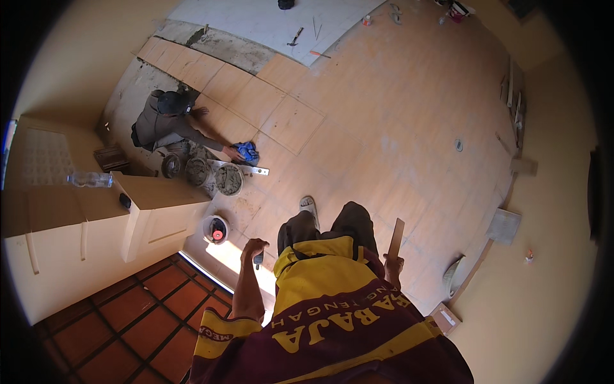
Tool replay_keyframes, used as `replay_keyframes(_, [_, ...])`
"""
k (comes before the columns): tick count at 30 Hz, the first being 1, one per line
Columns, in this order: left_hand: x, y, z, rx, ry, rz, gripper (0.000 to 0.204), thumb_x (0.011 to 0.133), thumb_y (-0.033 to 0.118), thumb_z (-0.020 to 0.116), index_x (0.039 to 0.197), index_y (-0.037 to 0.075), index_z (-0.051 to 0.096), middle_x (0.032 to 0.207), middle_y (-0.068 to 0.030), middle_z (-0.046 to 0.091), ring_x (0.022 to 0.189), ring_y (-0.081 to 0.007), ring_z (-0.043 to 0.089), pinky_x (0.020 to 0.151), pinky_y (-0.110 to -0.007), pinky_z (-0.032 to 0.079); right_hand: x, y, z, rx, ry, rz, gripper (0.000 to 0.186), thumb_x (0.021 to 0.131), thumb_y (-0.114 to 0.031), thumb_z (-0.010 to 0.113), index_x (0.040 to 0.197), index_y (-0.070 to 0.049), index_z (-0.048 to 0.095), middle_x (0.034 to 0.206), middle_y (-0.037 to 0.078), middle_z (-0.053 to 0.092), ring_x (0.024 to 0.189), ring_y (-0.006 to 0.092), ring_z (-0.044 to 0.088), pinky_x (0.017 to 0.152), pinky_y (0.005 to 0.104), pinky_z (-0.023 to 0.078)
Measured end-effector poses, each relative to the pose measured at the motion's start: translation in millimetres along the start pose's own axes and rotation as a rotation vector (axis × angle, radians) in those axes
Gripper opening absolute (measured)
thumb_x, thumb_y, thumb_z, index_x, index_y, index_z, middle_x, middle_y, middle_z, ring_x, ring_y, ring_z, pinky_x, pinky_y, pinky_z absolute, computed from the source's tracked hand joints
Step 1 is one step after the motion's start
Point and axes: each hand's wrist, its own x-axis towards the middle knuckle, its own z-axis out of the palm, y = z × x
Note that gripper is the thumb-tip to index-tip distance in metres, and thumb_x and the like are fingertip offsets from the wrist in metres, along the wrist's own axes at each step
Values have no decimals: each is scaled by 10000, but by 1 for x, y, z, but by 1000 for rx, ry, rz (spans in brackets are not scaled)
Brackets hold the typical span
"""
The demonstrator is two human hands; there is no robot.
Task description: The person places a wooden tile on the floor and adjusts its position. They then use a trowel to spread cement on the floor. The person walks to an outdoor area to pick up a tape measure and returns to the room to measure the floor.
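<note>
My left hand (256, 247) is closed round a small dark object (258, 259), whose kind I cannot make out. My right hand (393, 264) grips the lower end of a narrow tan strip (396, 238), which points up and away from me; whether it is wood or tile I cannot tell. Both hands hang at my sides, above the light wood-toned tile floor (384, 141). Nearest to my left hand stands a white bucket (216, 229) with a red and black item inside.
A crouching co-worker (157, 118) reaches toward a blue cloth (245, 153) on the tiles. Beside them are mortar buckets (229, 180) and a metal straightedge (256, 170). A hammer (295, 36) lies on the white sheet (268, 19). A cabinet (160, 211) flanks the left side.
</note>
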Motion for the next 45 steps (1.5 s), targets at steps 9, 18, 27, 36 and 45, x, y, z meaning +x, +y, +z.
replay_keyframes(9, [159, 390, -248, -332, 202, 394, 297, 946, 283, 685, 1081, 57, 824, 767, -80, 710, 720, -166, 689, 654, -364, 545, 91, -133, -19, -185, -63, 156, 777, 709, -419, 940, 1231, 31, 583, 1164, 227, 700, 1067, 376, 683, 940, 508, 541])
replay_keyframes(18, [213, 489, -216, -1214, -83, -159, 332, 917, 279, 760, 1172, 67, 776, 968, -121, 756, 867, -296, 754, 820, -457, 639, 338, -484, -99, -99, 114, -42, 833, 703, -458, 935, 1246, 79, 603, 1223, 262, 699, 1094, 383, 691, 958, 504, 548])
replay_keyframes(27, [300, 655, -374, -1318, 151, 174, 393, 988, 206, 719, 1355, 67, 691, 1196, -58, 765, 931, -201, 720, 849, -372, 608, 491, -1019, -185, 1035, -415, -328, 320, 915, -326, 851, 960, -91, 637, 807, 51, 649, 747, 163, 634, 689, 345, 533])
replay_keyframes(36, [410, 1050, -593, -511, -30, 688, 633, 968, 343, 804, 1485, 64, 568, 1129, -111, 782, 1006, -212, 722, 906, -367, 570, 402, -1358, -126, 1511, -651, 23, 385, 953, -336, 823, 1140, -75, 610, 1054, 93, 666, 969, 233, 657, 874, 400, 578])
replay_keyframes(45, [518, 1265, -710, -823, -85, 733, 665, 986, 628, 684, 1303, 43, 661, 885, -89, 695, 763, -186, 619, 702, -352, 514, 415, -1555, 10, 1204, -841, -49, 669, 1056, -519, 607, 1477, -19, 465, 1410, 184, 582, 1299, 332, 582, 1139, 486, 478])
